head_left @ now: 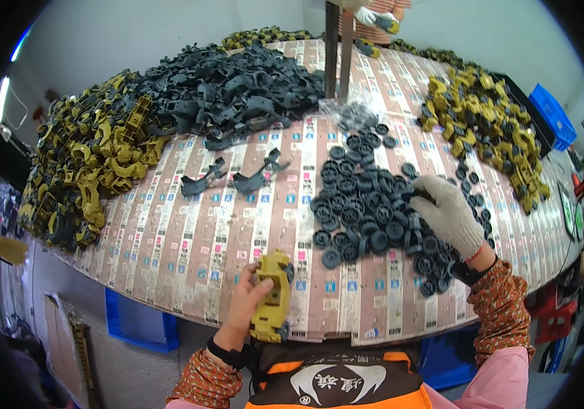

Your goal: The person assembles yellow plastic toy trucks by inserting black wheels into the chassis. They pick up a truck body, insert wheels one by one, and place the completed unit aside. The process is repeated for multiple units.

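Observation:
My bare left hand (245,303) is closed around a yellow toy car body (275,300) at the table's front edge. Dark wheels show along the car's right side, one near each end. My right hand (445,213), in a pale knitted glove, reaches over a heap of black toy wheels (356,204). Its thumb and fingers are pinched on a wheel at the heap's right side, mostly hidden by the glove. Two dark grey plastic car parts (203,178) lie apart on the table, left of the wheels.
Grey car parts (237,85) form a large pile at the back, beside yellow bodies (101,150) on the left. Yellow cars with wheels (486,119) are heaped at right, near a blue bin (552,116). A post (331,54) stands at the back; a co-worker's gloved hands (373,18) hold a car beyond.

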### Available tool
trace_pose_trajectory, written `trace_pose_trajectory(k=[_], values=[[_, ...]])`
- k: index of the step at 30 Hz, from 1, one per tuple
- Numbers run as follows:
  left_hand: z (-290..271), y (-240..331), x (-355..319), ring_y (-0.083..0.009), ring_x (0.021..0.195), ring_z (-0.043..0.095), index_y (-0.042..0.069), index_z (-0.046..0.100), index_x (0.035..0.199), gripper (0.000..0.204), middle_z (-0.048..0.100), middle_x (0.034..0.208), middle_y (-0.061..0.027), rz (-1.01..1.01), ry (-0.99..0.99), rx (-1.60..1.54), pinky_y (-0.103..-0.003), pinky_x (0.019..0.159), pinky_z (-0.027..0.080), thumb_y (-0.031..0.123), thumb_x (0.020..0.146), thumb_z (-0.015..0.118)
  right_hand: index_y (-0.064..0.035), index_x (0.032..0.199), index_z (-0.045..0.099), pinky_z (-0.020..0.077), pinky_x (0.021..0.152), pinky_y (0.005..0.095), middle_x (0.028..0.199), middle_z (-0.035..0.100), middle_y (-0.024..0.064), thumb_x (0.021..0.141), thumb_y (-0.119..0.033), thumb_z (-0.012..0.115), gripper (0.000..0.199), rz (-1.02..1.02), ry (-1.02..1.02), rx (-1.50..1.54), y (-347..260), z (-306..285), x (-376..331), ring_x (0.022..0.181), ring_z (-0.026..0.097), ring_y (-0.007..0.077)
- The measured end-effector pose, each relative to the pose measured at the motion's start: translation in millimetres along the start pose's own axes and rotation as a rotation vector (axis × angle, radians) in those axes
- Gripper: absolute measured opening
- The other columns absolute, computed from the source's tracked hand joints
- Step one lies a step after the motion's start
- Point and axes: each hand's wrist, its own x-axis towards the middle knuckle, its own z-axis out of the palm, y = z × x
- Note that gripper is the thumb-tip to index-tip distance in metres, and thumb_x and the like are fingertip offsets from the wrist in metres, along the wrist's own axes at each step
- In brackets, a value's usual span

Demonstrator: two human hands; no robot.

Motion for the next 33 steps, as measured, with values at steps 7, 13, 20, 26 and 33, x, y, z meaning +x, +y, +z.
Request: trace_pose_trajectory(k=[7,13,20,26,33], values=[[18.9,-5.2,-5.0,-0.0189,0.118,0.065,0.005,0.036,0.152,0.060,0.064,0.132,-0.0146,0.039,0.002,0.133,-0.035,0.102,0.054,0.005,0.102,0.069,0.0020,0.108,0.068,0.0560,0.078,0.0465,0.093,0.072,0.0261,0.096,-0.020,0.066,0.025,0.013,0.081,0.002,29.6,14.1,157.3,0.087,0.073,0.0396],[15.4,-9.3,-9.4,-0.0204,0.123,0.064,0.004,0.034,0.154,0.063,0.061,0.136,-0.0153,0.066,0.014,0.157,-0.036,0.104,0.053,0.004,0.101,0.069,-0.0006,0.127,0.061,0.0574,0.058,0.0351,0.094,0.073,0.0145,0.106,-0.032,0.058,0.038,0.284,0.081,0.290,49.1,70.2,267.9,0.071,0.075,0.0195],[22.0,-0.4,-14.6,-0.0199,0.125,0.062,0.003,0.036,0.154,0.063,0.060,0.135,-0.0148,0.024,0.009,0.149,-0.035,0.106,0.052,0.000,0.100,0.069,-0.0072,0.130,0.062,0.0572,0.066,0.0394,0.071,0.075,0.0092,0.108,-0.041,0.051,0.041,0.396,-0.003,0.083,76.9,96.6,298.7,0.068,0.076,0.0199],[25.0,-4.5,-16.2,-0.0189,0.125,0.061,0.002,0.036,0.153,0.063,0.059,0.135,-0.0147,0.044,0.020,0.182,-0.035,0.106,0.052,0.000,0.100,0.070,0.0003,0.115,0.061,0.0541,0.088,0.0586,0.102,0.071,0.0343,0.104,-0.028,0.057,0.030,-0.024,0.032,-0.273,110.6,84.1,297.9,0.102,0.068,0.0525],[27.5,-0.7,-16.5,-0.0187,0.125,0.061,0.003,0.036,0.153,0.063,0.058,0.136,-0.0144,0.036,0.034,0.157,-0.035,0.105,0.052,0.001,0.100,0.070,-0.0013,0.114,0.065,0.0556,0.089,0.0555,0.104,0.074,0.0262,0.100,-0.023,0.059,0.026,-0.004,-0.085,-0.562,85.3,70.6,287.3,0.104,0.071,0.0452]])
